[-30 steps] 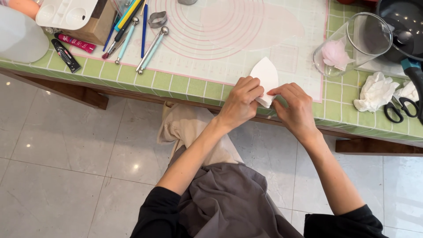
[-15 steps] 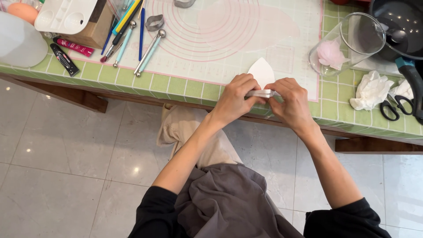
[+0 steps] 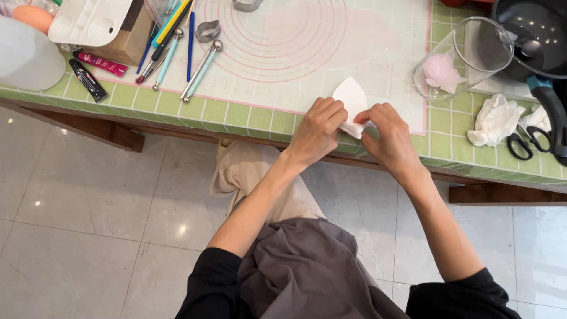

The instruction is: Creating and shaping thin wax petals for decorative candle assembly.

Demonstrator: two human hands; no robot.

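At the far left of the green-tiled table [image 3: 236,115] sit a white plastic paint palette [image 3: 88,20] on a brown box and a translucent white container [image 3: 26,56], with a black tube [image 3: 88,81] and a pink tube [image 3: 100,64] beside them. Just to the right, a cluster of coloured pens and metal ball-ended modelling tools [image 3: 177,50] lies across the edge of a pale silicone mat with pink concentric circles [image 3: 295,41].

The left hand [image 3: 316,133] reaches forward from a bare forearm, wrist bent slightly upward, its fingers curled down and pinched closed on the left side of a small white fan-shaped piece of thin material [image 3: 351,100], at the near edge of the mat by the table's front. The right hand [image 3: 390,139] comes in opposite it, thumb and forefinger closed on the piece's lower right corner, the remaining fingers folded. The two hands nearly touch, with the piece standing up between them.

Farther right, a clear glass jar lying on its side [image 3: 466,56] holds something pink. Beyond it lie crumpled white tissue [image 3: 495,120], black-handled scissors [image 3: 528,143] and a dark pan [image 3: 531,32].
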